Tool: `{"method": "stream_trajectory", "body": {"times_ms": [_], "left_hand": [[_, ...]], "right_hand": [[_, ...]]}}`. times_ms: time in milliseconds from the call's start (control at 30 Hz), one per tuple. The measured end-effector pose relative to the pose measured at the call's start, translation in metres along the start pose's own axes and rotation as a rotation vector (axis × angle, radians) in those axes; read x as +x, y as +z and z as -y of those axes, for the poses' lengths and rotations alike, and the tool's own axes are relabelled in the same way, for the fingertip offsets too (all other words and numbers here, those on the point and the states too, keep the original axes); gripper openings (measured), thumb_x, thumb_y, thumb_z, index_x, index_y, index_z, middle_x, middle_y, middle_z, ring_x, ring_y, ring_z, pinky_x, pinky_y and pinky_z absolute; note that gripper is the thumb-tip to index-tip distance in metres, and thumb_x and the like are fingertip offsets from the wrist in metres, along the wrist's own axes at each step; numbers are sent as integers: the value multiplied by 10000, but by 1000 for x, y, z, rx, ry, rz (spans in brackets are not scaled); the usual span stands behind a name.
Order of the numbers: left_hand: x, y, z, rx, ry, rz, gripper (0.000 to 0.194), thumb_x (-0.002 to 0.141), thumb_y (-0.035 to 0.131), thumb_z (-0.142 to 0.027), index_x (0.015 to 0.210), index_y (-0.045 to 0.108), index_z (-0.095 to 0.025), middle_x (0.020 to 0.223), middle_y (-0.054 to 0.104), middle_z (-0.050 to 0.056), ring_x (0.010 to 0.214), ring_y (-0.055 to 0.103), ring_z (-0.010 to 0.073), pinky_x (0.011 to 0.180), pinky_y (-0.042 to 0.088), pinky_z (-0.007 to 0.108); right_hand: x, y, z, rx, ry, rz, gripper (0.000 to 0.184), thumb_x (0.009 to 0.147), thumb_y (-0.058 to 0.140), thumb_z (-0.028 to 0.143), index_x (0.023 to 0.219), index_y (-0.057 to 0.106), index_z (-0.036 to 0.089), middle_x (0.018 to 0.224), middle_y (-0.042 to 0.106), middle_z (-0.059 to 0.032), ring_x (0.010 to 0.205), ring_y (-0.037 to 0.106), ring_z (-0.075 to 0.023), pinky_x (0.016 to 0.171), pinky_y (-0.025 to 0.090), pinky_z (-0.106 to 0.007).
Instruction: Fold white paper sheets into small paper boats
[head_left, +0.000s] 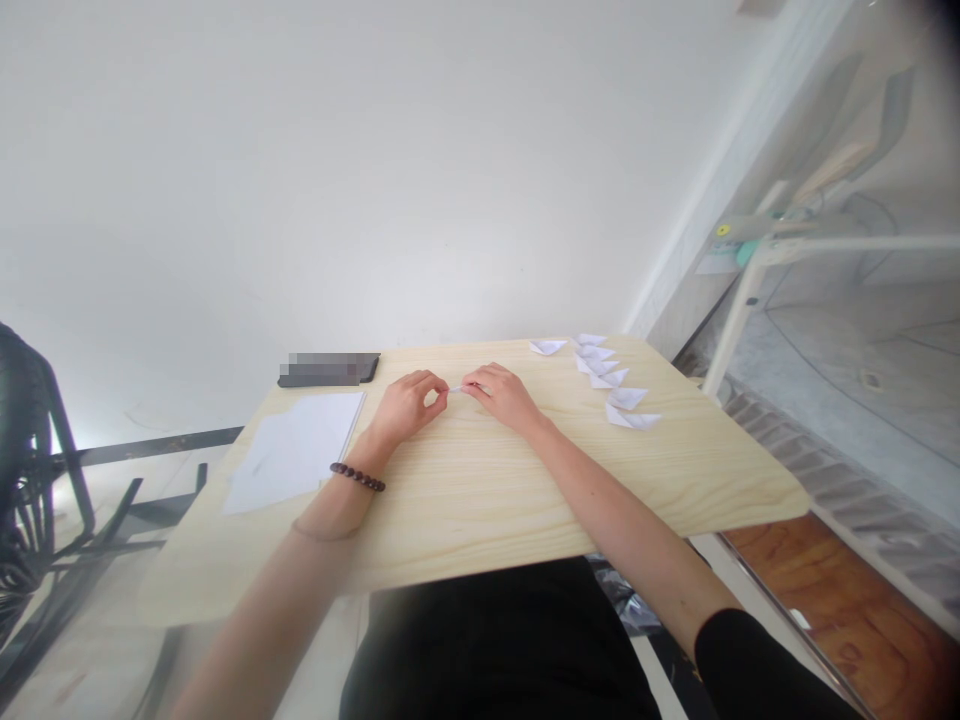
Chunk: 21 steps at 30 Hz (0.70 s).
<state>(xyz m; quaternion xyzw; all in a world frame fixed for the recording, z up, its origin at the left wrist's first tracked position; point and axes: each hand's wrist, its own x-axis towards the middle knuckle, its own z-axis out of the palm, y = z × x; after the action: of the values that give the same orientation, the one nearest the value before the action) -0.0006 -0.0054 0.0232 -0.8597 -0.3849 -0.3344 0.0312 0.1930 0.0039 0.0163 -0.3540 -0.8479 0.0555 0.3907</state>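
Observation:
Between my two hands is a small piece of folded white paper (456,389), mostly covered by the fingers. My left hand (409,403) pinches its left end between thumb and fingertips, a dark bead bracelet on that wrist. At the right end, my right hand (504,395) pinches the paper in the same way. Both hands are just above the middle of the table. To their right stand several folded white paper boats (607,378) in a slanting row, with one more paper boat (548,347) a little apart near the far edge.
A stack of white paper sheets (292,450) lies on the left of the pale wooden table (465,510). Behind it is a dark, flat object (330,369), partly blurred out. A white wall (450,180) rises behind the table. A black chair (45,450) stands at left, a white metal frame (739,320) at right.

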Motion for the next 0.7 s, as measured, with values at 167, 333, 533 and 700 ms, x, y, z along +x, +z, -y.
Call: {"method": "stream_trajectory", "body": {"times_ms": [167, 333, 533, 700], "left_hand": [[-1, 1, 0, -31, 17, 6, 139, 800, 459, -242, 821, 578, -175, 800, 600, 44, 758, 545, 146, 711, 420, 269], [-2, 0, 3, -65, -47, -11, 161, 815, 437, -255, 808, 578, -177, 813, 598, 42, 746, 546, 138, 674, 427, 252], [-2, 2, 1, -105, -35, 5, 206, 825, 434, -299, 878, 596, -185, 860, 619, 49, 798, 561, 148, 724, 434, 267], [0, 5, 3, -131, -104, 15, 258, 825, 432, -345, 880, 615, -172, 875, 641, 68, 767, 579, 160, 690, 444, 272]], "right_hand": [[0, 2, 2, 4, 13, 17, 189, 815, 475, 324, 843, 611, 196, 830, 638, -29, 816, 519, -141, 777, 374, -269], [-1, -1, -3, -1, 100, 48, 194, 802, 496, 332, 874, 622, 203, 863, 645, -30, 842, 529, -141, 768, 380, -263], [-1, 1, -4, -24, 95, 63, 196, 808, 489, 324, 827, 641, 204, 815, 652, -29, 799, 540, -134, 745, 378, -253], [-1, 3, -4, 9, 123, 49, 210, 788, 510, 358, 864, 647, 218, 853, 657, -28, 795, 546, -135, 735, 379, -250]]}}
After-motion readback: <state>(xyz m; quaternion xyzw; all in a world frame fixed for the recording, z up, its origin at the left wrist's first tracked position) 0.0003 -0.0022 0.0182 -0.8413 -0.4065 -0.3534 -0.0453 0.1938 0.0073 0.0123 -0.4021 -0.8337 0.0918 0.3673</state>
